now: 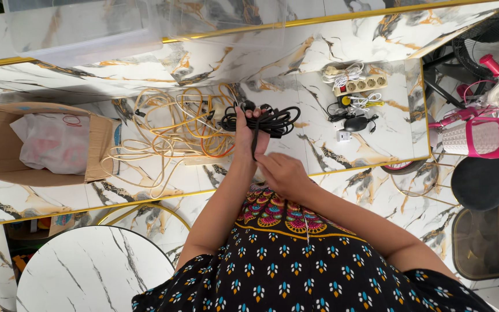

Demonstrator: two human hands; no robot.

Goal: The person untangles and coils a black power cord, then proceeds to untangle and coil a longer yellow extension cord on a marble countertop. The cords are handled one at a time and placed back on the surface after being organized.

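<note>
Here, the right hand (284, 173) pinches the black cable's tail while the left hand (249, 130) grips the coiled black cable (270, 120) above the marble table (319, 144); limp and light, likely best held mid-bundle. Beyond, orange cords (186, 124).

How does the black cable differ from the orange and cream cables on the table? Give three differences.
The black cable is gathered in a neat coil; the orange and cream cables sprawl in loose tangled loops. The black one is dark, the others pale and bright. The left hand holds the black one with the right hand close below; the others lie untouched. Both rest over the marble table.
</note>
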